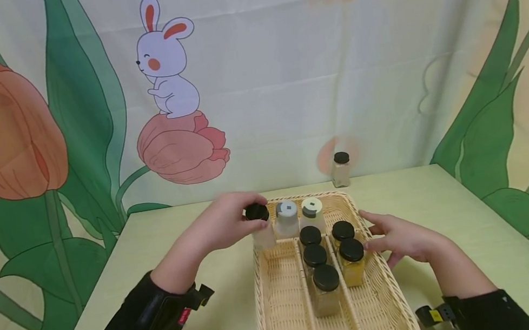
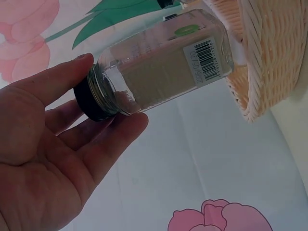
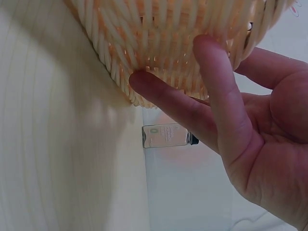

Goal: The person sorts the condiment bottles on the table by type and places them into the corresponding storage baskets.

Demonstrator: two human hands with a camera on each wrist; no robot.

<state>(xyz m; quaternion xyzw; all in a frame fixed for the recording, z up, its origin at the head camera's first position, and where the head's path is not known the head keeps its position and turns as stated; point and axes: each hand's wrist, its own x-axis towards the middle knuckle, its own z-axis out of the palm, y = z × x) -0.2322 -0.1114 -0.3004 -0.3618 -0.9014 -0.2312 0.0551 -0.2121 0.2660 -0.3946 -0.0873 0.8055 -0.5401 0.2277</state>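
Observation:
My left hand (image 1: pixel 222 221) pinches the black cap of a clear spice jar (image 1: pixel 264 236) by the far left corner of the wicker basket (image 1: pixel 284 299). The left wrist view shows pale powder and a barcode label on this jar (image 2: pixel 163 62). I cannot tell whether its base rests on the basket. My right hand (image 1: pixel 405 236) touches the basket's right outer side with extended fingers; the right wrist view shows fingertips against the weave (image 3: pixel 168 57). Two white-capped jars (image 1: pixel 287 219) stand in the back compartment. Three black-capped jars (image 1: pixel 326 294) line the middle one, and two more (image 1: pixel 353 266) occupy the right one.
One more black-capped jar (image 1: pixel 341 171) stands on the table behind the basket, near the printed curtain (image 1: pixel 276 93). The pale tabletop (image 1: pixel 217 312) extends to both sides of the basket. Dividers (image 1: pixel 309 301) separate the basket's front compartments.

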